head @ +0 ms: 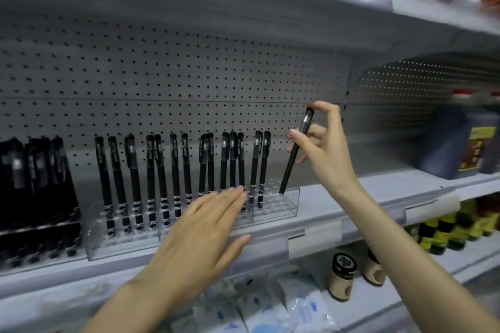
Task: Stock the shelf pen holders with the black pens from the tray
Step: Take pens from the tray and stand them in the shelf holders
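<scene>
Clear plastic pen holders (281, 204) stand in a row on the grey shelf, with several black pens (176, 170) upright in them. My right hand (326, 149) pinches one black pen (296, 151) near its cap, tilted, its lower tip in a hole at the right end of the holder. My left hand (200, 235) lies flat with straight fingers against the front of the holders, fingertips touching the pens near the middle. The tray is out of sight.
More black pens (35, 186) fill a display at the far left. A pegboard backs the shelf (378, 189). A dark bottle (460, 143) stands at the right. Below are jars (342, 281) and white packets (305, 308). Another shelf hangs overhead.
</scene>
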Motion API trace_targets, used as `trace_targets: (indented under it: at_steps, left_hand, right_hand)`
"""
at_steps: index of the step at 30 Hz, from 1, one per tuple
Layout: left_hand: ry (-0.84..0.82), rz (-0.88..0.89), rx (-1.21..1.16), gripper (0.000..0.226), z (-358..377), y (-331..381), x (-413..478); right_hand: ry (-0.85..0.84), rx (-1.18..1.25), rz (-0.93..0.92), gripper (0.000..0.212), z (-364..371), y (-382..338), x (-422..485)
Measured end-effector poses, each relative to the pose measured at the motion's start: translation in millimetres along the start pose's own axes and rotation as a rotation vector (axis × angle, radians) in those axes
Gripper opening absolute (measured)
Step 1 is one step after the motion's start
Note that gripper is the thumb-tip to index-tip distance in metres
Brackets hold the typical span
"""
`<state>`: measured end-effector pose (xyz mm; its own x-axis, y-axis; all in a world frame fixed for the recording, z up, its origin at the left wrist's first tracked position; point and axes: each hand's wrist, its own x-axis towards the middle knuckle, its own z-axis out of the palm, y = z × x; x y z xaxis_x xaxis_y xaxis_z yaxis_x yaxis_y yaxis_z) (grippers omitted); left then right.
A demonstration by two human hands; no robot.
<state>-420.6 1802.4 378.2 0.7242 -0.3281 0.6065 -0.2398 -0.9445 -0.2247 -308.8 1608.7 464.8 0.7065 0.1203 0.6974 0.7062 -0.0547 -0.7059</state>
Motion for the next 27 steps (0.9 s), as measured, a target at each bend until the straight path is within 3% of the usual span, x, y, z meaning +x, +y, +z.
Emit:
trace_targets:
  at_steps: [8, 17, 24, 27]
  left_hand:
    - [0.009, -0.007, 0.048, 0.061, 3.1, 0.1, -0.4]
    - [0.026, 0.002, 0.059, 0.062, 7.6, -1.1, -1.1]
    - [0.014, 0.001, 0.039, 0.062, 8.0, -1.8, -1.3]
    - [0.017, -0.001, 0.024, 0.062, 8.4, -1.8, -1.7]
  right_hand:
    - [0.114, -0.043, -0.062, 0.048, 8.2, 16.9, 15.4]
    - [-0.259, -0.325, -0.099, 0.053, 7.2, 25.2, 14.7]
    - [-0.368, -0.364, -0.090, 0.067, 2.1, 25.7, 17.8]
    - [-0.417, -0.353, -0.088, 0.062, 2.5, 26.5, 17.5]
